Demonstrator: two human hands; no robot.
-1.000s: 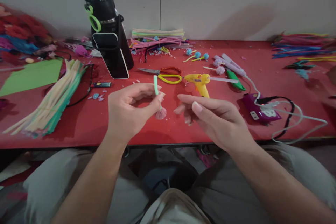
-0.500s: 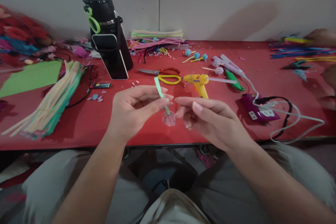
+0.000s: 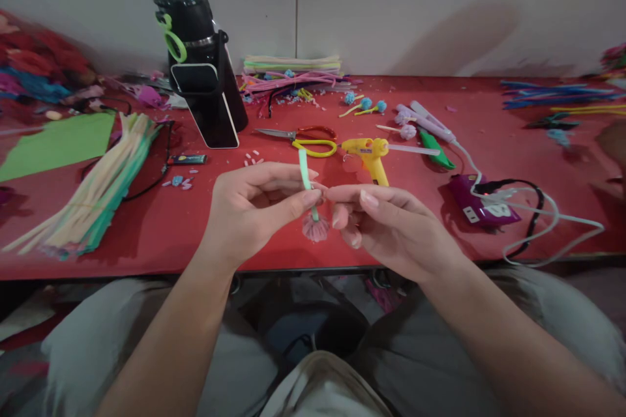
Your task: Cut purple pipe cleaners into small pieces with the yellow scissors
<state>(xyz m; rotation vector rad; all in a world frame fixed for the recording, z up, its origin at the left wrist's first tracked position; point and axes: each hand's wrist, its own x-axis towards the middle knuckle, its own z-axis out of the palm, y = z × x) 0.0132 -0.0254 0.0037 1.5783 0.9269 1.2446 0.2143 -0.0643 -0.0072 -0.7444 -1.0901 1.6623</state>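
Observation:
My left hand (image 3: 259, 215) pinches the stem of a small pipe cleaner flower (image 3: 315, 227) between thumb and fingers. A light green strip (image 3: 304, 169) rises above the grip, and the pale pink head hangs upside down below it. From the other side, my right hand (image 3: 391, 221) reaches in with its index fingertip by the left fingertips. Its thumb lies over the index finger and the other fingers curl loosely, with nothing visible in them. Just beyond the hands lie a yellow glue gun (image 3: 372, 155) and scissors (image 3: 313, 143) with a red and a yellow handle.
A black bottle (image 3: 188, 19) with a phone (image 3: 208, 107) against it stands at the back left. Pipe cleaner bundles (image 3: 92, 189) lie left. A purple power strip (image 3: 482, 205) with white cables sits right. Another person's hand (image 3: 613, 143) shows at the right edge.
The flower has dropped slightly and its green strip stands more upright. My right fingertips have come closer to the left ones. One of the other person's hands has left the far right pile.

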